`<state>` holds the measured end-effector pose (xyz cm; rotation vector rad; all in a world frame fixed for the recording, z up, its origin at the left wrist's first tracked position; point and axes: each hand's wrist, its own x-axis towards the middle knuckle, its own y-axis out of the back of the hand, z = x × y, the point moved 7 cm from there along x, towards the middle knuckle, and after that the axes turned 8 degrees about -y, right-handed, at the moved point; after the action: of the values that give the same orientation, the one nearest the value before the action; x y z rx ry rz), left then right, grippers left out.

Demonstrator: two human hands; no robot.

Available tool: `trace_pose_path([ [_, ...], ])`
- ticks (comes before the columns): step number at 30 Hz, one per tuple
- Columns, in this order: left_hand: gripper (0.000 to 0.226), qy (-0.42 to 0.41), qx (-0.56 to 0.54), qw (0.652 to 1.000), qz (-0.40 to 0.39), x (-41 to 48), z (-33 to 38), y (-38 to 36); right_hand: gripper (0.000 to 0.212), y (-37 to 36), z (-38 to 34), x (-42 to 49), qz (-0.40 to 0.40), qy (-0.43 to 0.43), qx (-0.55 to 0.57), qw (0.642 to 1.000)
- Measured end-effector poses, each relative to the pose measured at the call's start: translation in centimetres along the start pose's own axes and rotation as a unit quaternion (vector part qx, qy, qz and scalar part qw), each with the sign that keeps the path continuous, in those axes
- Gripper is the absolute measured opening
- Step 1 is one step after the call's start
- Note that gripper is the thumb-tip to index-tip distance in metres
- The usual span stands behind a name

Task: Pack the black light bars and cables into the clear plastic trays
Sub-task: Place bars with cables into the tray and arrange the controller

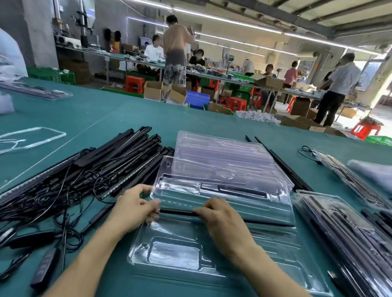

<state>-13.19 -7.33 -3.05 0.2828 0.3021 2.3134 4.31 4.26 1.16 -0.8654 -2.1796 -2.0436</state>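
Nearest, left hand [135, 205] and right hand [222, 219] pinched one black light bar [177, 212] across the clear tray [173, 255]; print on the controller [45, 270] blurred unreadable.

Legible text: none I can read. Item noted: printed lettering on a standing person's shorts [175, 75], too blurred to decipher.
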Motion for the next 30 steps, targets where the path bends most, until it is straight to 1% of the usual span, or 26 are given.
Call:
trace_pose_path([
  [3,0.034,-0.001,0.007,1.000,0.000,0.0,-0.1,0.0,0.024,-0.1,0.3,-0.4,0.016,-0.040,0.065,0.997],
  [4,0.037,-0.001,0.012,1.000,-0.006,0.0,-0.1,0.1,0.023,-0.1,0.4,-0.5,0.020,-0.051,0.080,0.995],
  [6,0.052,0.003,0.037,0.999,-0.030,-0.2,0.0,0.0,0.023,-0.2,0.7,-0.5,0.019,-0.065,0.100,0.993],
  [8,0.065,0.008,0.066,0.997,-0.033,-0.3,0.0,0.1,0.023,-0.5,0.8,-0.5,0.011,-0.077,0.114,0.990],
  [12,0.068,0.005,0.065,0.997,-0.033,-0.3,0.2,-0.1,0.026,-0.7,1.0,-0.6,-0.007,-0.083,0.115,0.990],
  [14,0.064,0.006,0.054,0.998,-0.028,-0.2,0.1,0.0,0.032,-0.8,1.2,-0.9,-0.032,-0.072,0.105,0.991],
  [16,0.054,0.006,0.038,0.999,-0.018,-0.2,0.0,0.0,0.035,-0.7,1.3,-1.5,-0.053,-0.056,0.101,0.992],
  [18,0.047,0.004,0.025,1.000,-0.011,-0.1,0.0,-0.1,0.034,-0.2,1.4,-2.3,-0.055,-0.044,0.096,0.993],
  [20,0.047,-0.004,0.033,0.999,-0.016,-0.2,0.2,-0.4,0.033,0.2,1.9,-3.1,-0.045,-0.053,0.092,0.993],
  [24,0.050,-0.008,0.078,0.996,-0.038,-0.1,0.3,-0.6,0.033,0.4,3.2,-4.1,-0.035,-0.095,0.098,0.990],
  [26,0.047,-0.012,0.118,0.992,-0.039,-0.1,0.5,-0.6,0.033,-0.1,3.5,-4.7,-0.042,-0.109,0.100,0.988],
  [28,0.038,-0.032,0.182,0.983,-0.012,-0.2,1.0,-0.3,0.033,-0.5,3.7,-5.3,-0.051,-0.114,0.097,0.987],
  [30,0.029,-0.054,0.227,0.972,0.035,-0.3,1.7,0.3,0.034,-0.8,3.8,-5.7,-0.058,-0.115,0.098,0.987],
])
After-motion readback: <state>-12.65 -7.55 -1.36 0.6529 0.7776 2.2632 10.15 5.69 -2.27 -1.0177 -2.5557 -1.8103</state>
